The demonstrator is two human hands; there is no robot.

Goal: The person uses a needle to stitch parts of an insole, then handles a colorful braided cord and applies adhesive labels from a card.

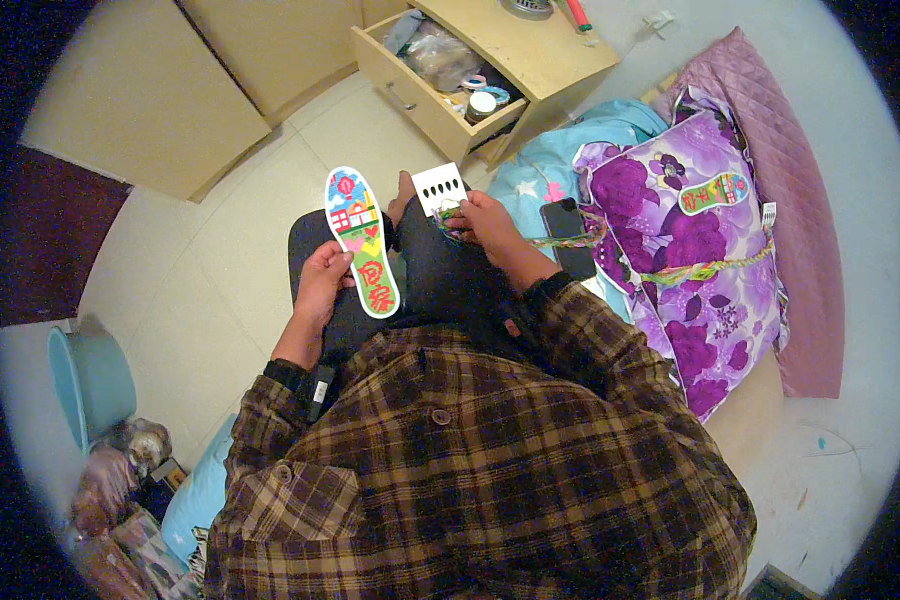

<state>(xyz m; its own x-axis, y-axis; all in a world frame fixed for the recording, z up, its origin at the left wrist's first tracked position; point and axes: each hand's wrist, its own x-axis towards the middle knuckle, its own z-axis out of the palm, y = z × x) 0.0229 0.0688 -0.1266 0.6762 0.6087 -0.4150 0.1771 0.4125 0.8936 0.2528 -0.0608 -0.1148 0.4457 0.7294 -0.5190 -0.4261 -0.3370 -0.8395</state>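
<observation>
My left hand (320,285) grips a cross-stitched insole (363,238) by its left edge, above my left thigh. The insole has a white rim, with houses at one end, hearts in the middle and red stitched characters at the other end. Over my right leg, my right hand (490,225) is closed on a white card (436,188) with a row of dark holes. Multicoloured thread (570,241) trails from that hand across a dark phone (562,218) on the bed. A second stitched insole (713,194) lies on the purple flowered pillow (705,345), above another thread bundle (695,272).
Ahead stands a wooden cabinet (560,55) with its drawer (410,97) pulled out, full of bags, tape and a jar. A teal blanket (535,160) and a pink quilted cushion (805,270) are on my right. A blue basin (105,385) stands at left.
</observation>
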